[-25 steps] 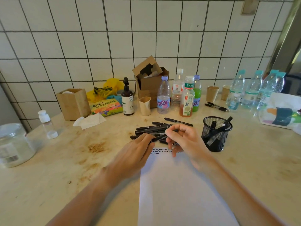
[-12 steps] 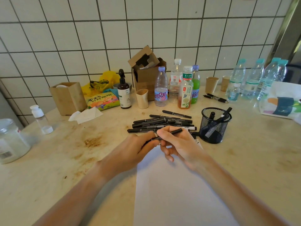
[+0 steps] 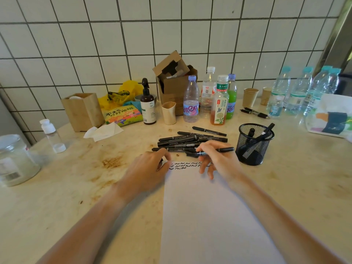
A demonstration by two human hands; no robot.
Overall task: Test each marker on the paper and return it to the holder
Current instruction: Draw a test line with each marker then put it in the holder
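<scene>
My right hand [image 3: 219,159] pinches one black marker [image 3: 217,151], held level above the top edge of the single paper sheet [image 3: 205,216]. My left hand [image 3: 150,166] rests at the sheet's 10 o'clock corner, fingers curled; whether it holds a cap I cannot tell. The marker pile [image 3: 190,141] lies at 12 o'clock, its exact count unclear. One mesh holder [image 3: 254,143] at 2 o'clock contains two markers.
</scene>
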